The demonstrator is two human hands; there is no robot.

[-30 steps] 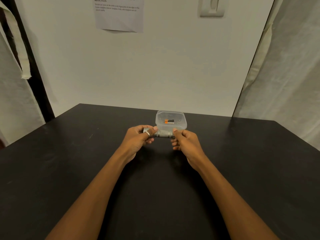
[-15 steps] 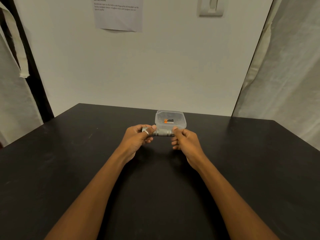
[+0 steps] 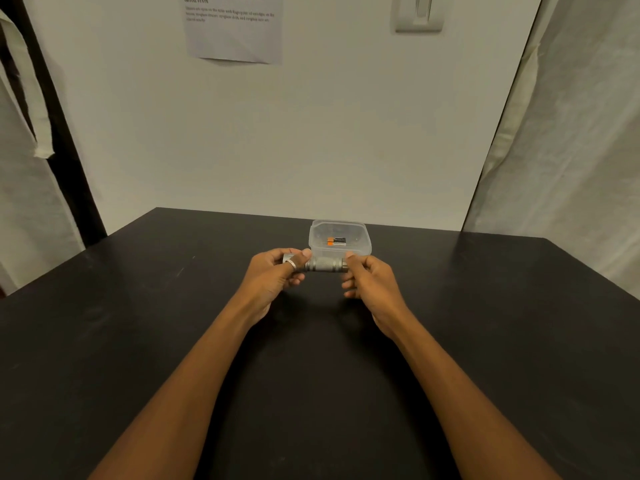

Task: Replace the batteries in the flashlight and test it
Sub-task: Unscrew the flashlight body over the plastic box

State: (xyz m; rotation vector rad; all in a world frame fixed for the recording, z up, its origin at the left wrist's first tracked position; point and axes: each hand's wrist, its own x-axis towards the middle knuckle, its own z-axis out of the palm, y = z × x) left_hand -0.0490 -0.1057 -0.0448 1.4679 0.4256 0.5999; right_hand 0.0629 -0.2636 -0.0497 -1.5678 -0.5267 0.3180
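Almost nothing has moved in the last second: the left hand still curls its fingers round one end of the short knurled grey metal flashlight and the right hand still pinches the other end. They hold it level over the black table, just in front of the clear plastic tub, so I judge the cap is mid-twist, not off. On the white paper sheet on the wall I read only "INITIAL STATE"; the orange-and-black battery in the tub shows no legible brand.

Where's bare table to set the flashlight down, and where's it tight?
Free: table left of the left hand, right of the right hand, between the forearms. Tight: both hands grip the flashlight in front of the clear container.
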